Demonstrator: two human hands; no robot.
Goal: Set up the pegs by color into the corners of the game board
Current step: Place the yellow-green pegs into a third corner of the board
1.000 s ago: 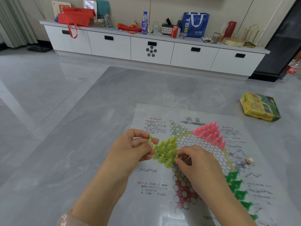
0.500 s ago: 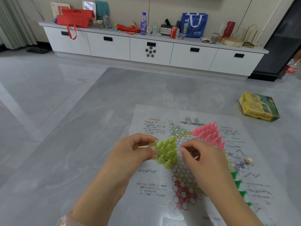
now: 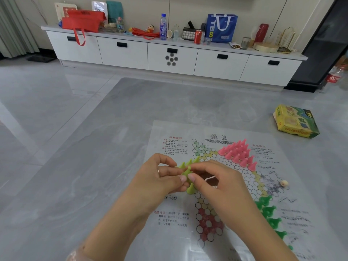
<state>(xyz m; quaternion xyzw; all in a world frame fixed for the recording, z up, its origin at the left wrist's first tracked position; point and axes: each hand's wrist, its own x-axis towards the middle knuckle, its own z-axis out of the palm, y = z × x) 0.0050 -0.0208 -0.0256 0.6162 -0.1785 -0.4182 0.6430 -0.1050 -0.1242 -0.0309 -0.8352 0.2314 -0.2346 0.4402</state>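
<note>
Pegs, yellow-green (image 3: pixel 190 189): bunched in the board's left corner, mostly hidden behind both hands; a few cone tips poke up above the fingers, one base shows below them. Exact count can't be told.

Game board (image 3: pixel 222 134): thin printed sheet w/ star grid of circles, flat on grey table (image 3: pixel 113 147), red text blocks at left edge.

Left hand (image 3: pixel 160 178): over the board's left edge, fingers curled in, thumb and forefinger tips together at the yellow-green cluster. Looks to pinch a peg, but which one can't be made out. Ring on one finger.

Right hand (image 3: pixel 214 181): just beside the left, fingertips nearly touching it, fingers curled down over the same cluster. Whether it holds a peg or only touches – cannot tell; palm side hidden.

Pink pegs (image 3: pixel 239 153): upright, packed in a triangle at the far-right corner of the star, well apart from the hands.

Dark green pegs (image 3: pixel 269 213): along the near-right corner, partly behind right forearm, trailing toward the frame's lower edge.

Red corner (image 3: pixel 209 221) nearest the person: circles printed red, no pegs seen standing on it.

Small cream bead-like piece (image 3: pixel 284 183): lies alone on the sheet, right of the star.

Yellow-green game box (image 3: pixel 295 122): on the table, far right, off the sheet.

Bkgd: long white cabinet (image 3: pixel 169 55) along the wall, top crowded w/ bags, bottle, can etc.
</note>
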